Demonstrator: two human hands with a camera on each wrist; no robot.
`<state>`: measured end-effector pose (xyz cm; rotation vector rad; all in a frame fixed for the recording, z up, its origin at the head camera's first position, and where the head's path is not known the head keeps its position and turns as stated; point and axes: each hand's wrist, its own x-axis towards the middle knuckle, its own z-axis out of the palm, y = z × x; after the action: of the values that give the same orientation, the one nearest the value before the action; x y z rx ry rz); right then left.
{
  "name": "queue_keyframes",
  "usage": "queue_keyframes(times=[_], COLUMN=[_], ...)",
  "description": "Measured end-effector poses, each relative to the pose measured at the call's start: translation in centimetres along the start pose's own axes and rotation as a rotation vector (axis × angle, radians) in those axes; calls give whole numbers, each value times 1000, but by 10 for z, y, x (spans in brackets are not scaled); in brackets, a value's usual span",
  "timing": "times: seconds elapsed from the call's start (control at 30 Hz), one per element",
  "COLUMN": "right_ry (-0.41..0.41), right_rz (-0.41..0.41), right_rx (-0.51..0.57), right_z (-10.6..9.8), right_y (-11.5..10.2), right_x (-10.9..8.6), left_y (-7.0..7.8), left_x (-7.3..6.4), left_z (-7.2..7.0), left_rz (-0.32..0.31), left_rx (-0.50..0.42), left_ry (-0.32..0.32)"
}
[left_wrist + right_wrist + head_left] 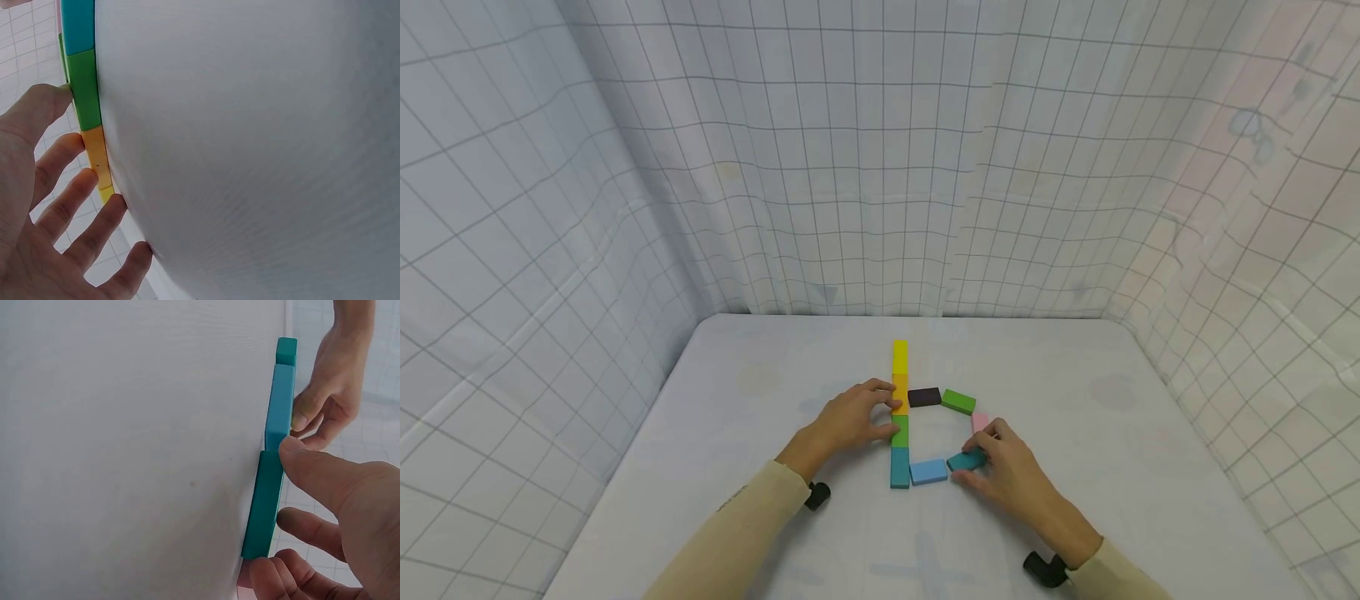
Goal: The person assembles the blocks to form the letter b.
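Observation:
My right hand [1011, 471] pinches a teal block [262, 506] by its ends, thumb at one and fingers at the other. Its near end lies right by a light blue block [928, 472]. Just beyond the fingers shows a pink block [981, 422], partly covered. My left hand [852, 417] rests spread along a straight column of blocks. Its thumb is at the green block [84, 89] and its fingertips reach the orange block [96, 153]. A yellow block [900, 357] tops that column, and another teal block [900, 468] ends it nearest me.
A black block [924, 397] and a second green block [958, 402] curve rightward from the column, forming a loop with the pink, teal and light blue ones. The white table [760, 375] is enclosed by gridded white cloth [865, 167] at the back and sides.

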<state>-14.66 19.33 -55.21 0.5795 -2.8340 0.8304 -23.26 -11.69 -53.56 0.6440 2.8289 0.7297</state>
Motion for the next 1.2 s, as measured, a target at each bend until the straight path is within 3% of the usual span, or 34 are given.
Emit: queue_keyframes(times=[0.4,0.63,0.93,1.2], right_ry=[59,8,132,107], right_rz=[-51,0,11,53], right_rx=[13,21,-4,5], right_z=[4,2,-8,-19], right_y=[-2,-4,2,17], right_x=[-1,1,4,7], left_y=[1,-1,1,0], left_x=[0,1,1,1], left_z=[0,1,1,2], left_rz=[-5,3,-7,-19], left_rx=[-15,-5,-4,2], left_ry=[-5,0,-5,-11])
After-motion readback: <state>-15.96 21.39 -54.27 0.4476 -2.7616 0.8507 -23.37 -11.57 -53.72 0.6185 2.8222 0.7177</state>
